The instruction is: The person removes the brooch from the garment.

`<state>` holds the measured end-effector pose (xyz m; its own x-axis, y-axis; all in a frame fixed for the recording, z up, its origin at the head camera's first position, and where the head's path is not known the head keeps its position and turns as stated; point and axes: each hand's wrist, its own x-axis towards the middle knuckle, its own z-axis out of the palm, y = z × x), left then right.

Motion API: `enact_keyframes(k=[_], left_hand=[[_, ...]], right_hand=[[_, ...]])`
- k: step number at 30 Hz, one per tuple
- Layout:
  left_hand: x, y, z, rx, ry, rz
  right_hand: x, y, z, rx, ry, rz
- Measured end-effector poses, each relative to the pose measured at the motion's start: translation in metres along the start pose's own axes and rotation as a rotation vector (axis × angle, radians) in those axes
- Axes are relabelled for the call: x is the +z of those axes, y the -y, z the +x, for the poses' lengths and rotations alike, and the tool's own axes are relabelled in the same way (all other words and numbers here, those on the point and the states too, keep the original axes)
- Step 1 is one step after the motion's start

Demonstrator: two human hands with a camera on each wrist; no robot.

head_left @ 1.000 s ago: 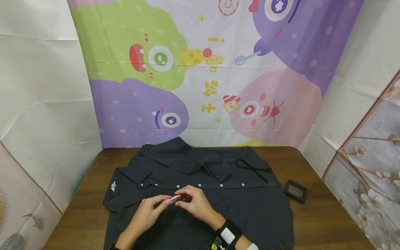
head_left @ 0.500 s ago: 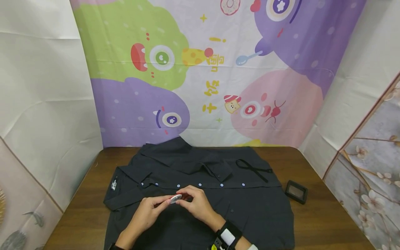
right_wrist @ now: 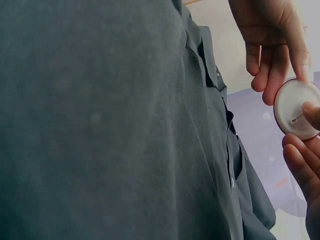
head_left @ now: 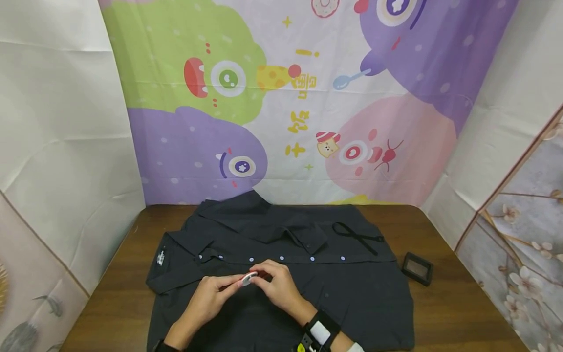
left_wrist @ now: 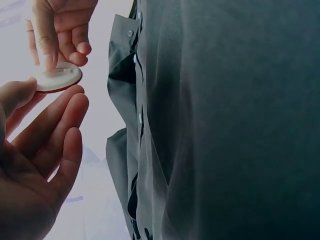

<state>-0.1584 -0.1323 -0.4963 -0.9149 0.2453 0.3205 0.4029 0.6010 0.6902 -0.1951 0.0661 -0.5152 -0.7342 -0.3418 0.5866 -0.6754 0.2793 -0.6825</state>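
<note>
A round pin badge [head_left: 249, 279] with a white back and a red rim is held between both hands above a dark shirt [head_left: 352, 303]. My left hand [head_left: 210, 297] pinches its left edge between thumb and fingers. On the other side, my right hand [head_left: 280, 287] grips it, and its thumb lies on the back in the right wrist view. There, a thin metal pin shows on the badge [right_wrist: 291, 102] beside that thumb. The badge [left_wrist: 62, 79] lies tilted in the left wrist view. Its front faces away and is hidden.
The shirt lies spread over a brown wooden table [head_left: 462, 313], with a row of light buttons [head_left: 281, 257] across it. A black ribbon loop [head_left: 358, 238] rests on the shirt's upper right. Right of the shirt sits a small black frame-like box [head_left: 417, 269]. A cartoon cloth [head_left: 290, 186] hangs behind.
The badge has tilted a little, so more of its white back shows than a second ago. Both hands keep hold of it in nearly the same place.
</note>
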Motion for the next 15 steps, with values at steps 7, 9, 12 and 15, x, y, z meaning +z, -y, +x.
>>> enact_keyframes(k=[7, 9, 12, 15], left_hand=[[0.0003, 0.0002, -0.0017, 0.006, -0.022, 0.027], [0.0005, 0.0004, -0.0022, 0.003, -0.025, 0.025], [0.0004, 0.0007, -0.002, -0.013, -0.024, 0.0], [0.0002, 0.001, -0.0014, -0.034, -0.02, -0.039]], right_hand=[[0.0021, -0.0002, -0.0015, -0.035, -0.002, -0.051], [0.0028, -0.0002, -0.0018, -0.045, -0.011, -0.054], [0.0034, 0.0002, -0.001, -0.047, -0.026, -0.047], [0.0038, 0.0001, -0.0001, -0.037, -0.031, -0.041]])
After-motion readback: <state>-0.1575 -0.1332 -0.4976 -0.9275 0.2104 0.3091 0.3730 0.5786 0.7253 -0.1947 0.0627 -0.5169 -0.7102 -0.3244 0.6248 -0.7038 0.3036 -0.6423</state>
